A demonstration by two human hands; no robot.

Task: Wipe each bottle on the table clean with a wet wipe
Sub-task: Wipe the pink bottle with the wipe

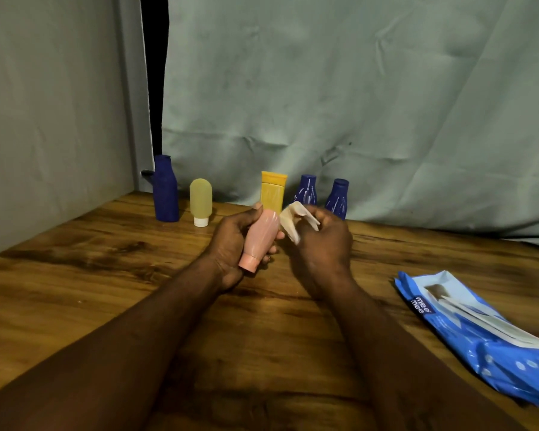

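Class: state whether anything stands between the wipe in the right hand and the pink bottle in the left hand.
Nothing visible does. The right hand pinches the crumpled white wet wipe right beside the pink plastic bottle gripped by the left hand. The yellow plastic tube stands behind both, not between them.

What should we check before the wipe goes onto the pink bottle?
1. Left hand grip on pink bottle: ok, fingers wrapped round it, lifted.
2. Bottle cap on: ok, pointing toward the person.
3. Wet wipe in right hand: ok, pinched, partly bunched.
4. Wipe touching bottle: cannot tell, their edges meet in this view.
5. Wipes pack within reach: ok, lying on the table at right.
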